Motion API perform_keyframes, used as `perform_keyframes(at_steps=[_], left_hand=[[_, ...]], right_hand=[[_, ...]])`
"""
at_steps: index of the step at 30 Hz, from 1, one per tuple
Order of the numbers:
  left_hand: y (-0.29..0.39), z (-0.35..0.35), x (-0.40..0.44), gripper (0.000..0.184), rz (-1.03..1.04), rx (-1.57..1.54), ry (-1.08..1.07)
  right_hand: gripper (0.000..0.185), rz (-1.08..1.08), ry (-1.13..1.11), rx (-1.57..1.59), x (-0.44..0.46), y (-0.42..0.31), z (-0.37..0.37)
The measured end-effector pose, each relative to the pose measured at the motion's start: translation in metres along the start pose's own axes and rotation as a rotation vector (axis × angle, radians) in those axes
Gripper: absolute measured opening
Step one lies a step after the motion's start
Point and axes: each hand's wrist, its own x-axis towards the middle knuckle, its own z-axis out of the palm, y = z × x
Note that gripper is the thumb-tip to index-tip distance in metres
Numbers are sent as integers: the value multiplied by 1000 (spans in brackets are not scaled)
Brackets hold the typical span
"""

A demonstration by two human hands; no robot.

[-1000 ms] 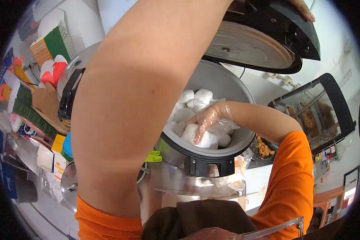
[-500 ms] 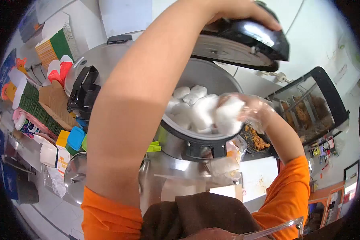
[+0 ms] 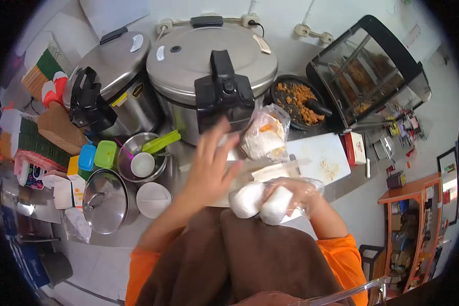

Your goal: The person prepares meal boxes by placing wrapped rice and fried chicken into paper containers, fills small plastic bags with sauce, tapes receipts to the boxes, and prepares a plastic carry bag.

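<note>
In a clear plastic glove, my right hand [image 3: 300,196] grips two rounded white wrapped bundles [image 3: 247,200] low in front of the apron. What is inside their wrapping cannot be seen. My left hand [image 3: 209,166] is bare, with its fingers spread and slightly blurred. It hovers over the counter just in front of the large steel rice cooker [image 3: 209,64], whose lid is down. A clear plastic bag [image 3: 266,135] with white and orange contents lies between the cooker and my right hand. Behind the bundles is a white cutting board [image 3: 319,155].
Right of the cooker sit a black stone mortar [image 3: 298,102] with reddish-brown paste and a glass display case [image 3: 370,71] holding brown food. To the left are a second cooker [image 3: 120,81], a steel bowl [image 3: 155,173] with a green-handled utensil, a lidded pot [image 3: 107,201] and stacked cartons [image 3: 46,135].
The large cooker, open half a second ago with my left hand on its lid, is now shut. My right hand has drawn two white bundles out towards my body. My left hand has left the lid.
</note>
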Motion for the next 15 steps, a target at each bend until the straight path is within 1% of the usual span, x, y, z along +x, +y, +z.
perform_keyframes(at_steps=[1,2,3,4,5,6,8,11,12,13,14,15], left_hand=[[7,6,-24,51,-38,-211,-115],[13,16,-48,51,-108,-223,-211],[16,28,-70,52,-178,-233,-306],[12,39,-87,53,-412,-557,-488],[1,53,-106,53,-526,-760,-575],[-10,68,-126,53,-661,-944,-651],[-36,98,-162,53,-682,-1066,-608],[-39,88,-159,52,-1025,-1100,-542],[-38,84,-154,56,-1085,-1125,-406],[-43,85,-146,56,-1058,-986,-343],[-52,89,-139,57,-1028,-848,-281],[-60,95,-136,58,-993,-712,-217]], right_hand=[[65,21,-37,-88,3,11,2],[68,100,-91,-134,10,34,-1],[67,129,-79,-197,12,48,2],[67,141,-36,-151,12,59,6],[67,152,5,-104,9,73,11],[66,137,67,70,4,95,12],[64,101,183,415,-11,132,11],[63,-56,251,706,-21,133,9],[61,-81,477,756,-29,142,4],[57,-41,744,638,-30,144,2],[58,-76,877,634,-31,177,-19],[60,-13,973,493,-30,188,-30]])
